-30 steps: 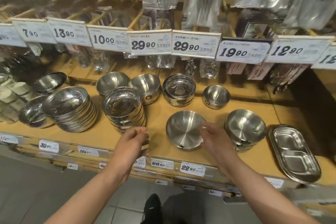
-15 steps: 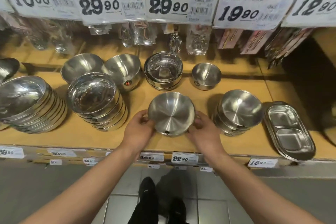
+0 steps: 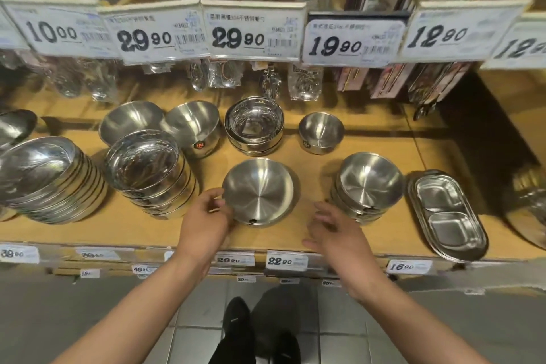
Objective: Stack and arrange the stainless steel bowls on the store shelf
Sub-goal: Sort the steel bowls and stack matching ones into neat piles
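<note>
A single shallow steel bowl (image 3: 258,190) sits on the wooden shelf (image 3: 313,168) near its front edge. My left hand (image 3: 204,217) is at the bowl's left rim, thumb and fingers curled round the edge. My right hand (image 3: 332,230) hovers open and blurred just right of the bowl, not touching it. A stack of similar bowls (image 3: 370,183) stands right of that hand. Left of the single bowl leans a stack of flat-bottomed bowls (image 3: 147,170), and a larger leaning stack (image 3: 44,177) is at the far left.
The back row holds two deep bowls (image 3: 192,127), a nested stack (image 3: 254,124) and a small bowl (image 3: 321,133). Divided steel trays (image 3: 449,216) lie at the front right. Hanging price tags (image 3: 254,29) and bagged cutlery overhang the shelf from above.
Both hands closed on the single bowl's rim half a second ago. Now my right hand has let go and drawn back to the right, while my left stays at the rim.
</note>
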{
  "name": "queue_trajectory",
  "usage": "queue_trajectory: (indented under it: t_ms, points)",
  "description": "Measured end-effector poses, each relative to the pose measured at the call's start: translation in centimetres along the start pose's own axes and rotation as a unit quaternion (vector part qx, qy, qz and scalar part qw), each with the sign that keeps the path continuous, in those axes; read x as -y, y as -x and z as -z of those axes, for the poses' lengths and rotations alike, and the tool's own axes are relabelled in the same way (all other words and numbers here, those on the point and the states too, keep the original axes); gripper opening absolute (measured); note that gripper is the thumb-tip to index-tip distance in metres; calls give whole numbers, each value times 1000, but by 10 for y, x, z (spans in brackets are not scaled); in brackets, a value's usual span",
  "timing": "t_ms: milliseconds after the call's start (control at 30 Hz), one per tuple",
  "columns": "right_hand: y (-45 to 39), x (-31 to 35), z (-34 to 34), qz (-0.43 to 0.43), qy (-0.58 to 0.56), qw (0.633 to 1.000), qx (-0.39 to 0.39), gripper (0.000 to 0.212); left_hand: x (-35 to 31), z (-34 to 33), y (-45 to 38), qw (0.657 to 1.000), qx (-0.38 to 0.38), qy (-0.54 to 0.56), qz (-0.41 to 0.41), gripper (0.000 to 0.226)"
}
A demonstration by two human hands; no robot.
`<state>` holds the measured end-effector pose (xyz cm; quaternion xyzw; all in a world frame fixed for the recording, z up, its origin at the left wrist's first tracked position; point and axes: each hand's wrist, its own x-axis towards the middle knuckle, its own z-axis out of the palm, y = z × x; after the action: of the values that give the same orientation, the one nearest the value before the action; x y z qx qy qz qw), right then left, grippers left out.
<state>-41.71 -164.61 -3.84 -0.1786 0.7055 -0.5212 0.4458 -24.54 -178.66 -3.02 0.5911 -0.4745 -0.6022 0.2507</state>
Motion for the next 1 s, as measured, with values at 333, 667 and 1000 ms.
queue_trajectory:
  t_ms: [333, 667, 1000]
  points:
    - [12, 8, 99, 13, -56, 971, -230, 18, -26, -78, 27, 986, 159, -54, -11, 25]
    - [-32, 29, 116, -10, -31, 994, -102, 27, -43, -150, 16, 969, 220, -100, -59, 11]
    - [-29, 21, 109, 10, -56, 991, -122, 28, -46, -160, 17, 967, 235, -74, -70, 21]
